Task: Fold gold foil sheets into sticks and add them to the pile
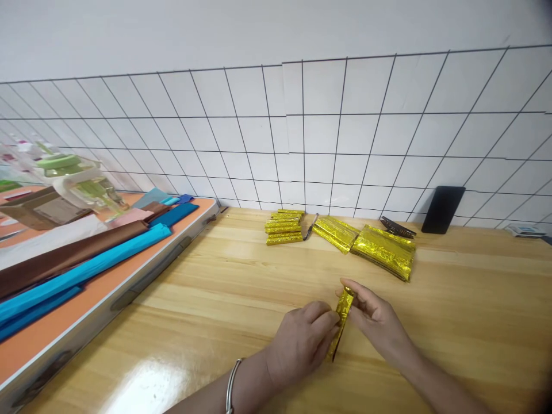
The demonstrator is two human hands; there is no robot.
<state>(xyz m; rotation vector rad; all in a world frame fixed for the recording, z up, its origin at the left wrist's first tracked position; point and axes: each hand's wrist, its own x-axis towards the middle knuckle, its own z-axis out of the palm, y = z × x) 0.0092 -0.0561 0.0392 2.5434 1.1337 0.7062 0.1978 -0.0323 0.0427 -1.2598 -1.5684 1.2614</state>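
Note:
A narrow folded strip of gold foil paper (344, 307) is held between my two hands, slanting just above the wooden table (207, 305). My left hand (304, 339), with a bangle (232, 385) at the wrist, is closed on the strip's left side. My right hand (377, 316) pinches its upper right side between thumb and fingers. Beyond my hands lie a pile of flat gold sheets (383, 250) and another gold sheet bundle (335, 233) touching it. Farther left are several folded gold strips (283, 229) in a row.
A pen (310, 226) lies beside the gold strips. Near the tiled wall are a dark hair clip (397, 227) and a leaning black phone (443, 210). At left, an orange-topped surface (125, 267) bears blue rolled paper (99, 270), a cardboard box (47, 208) and a green-lidded bottle (64, 164).

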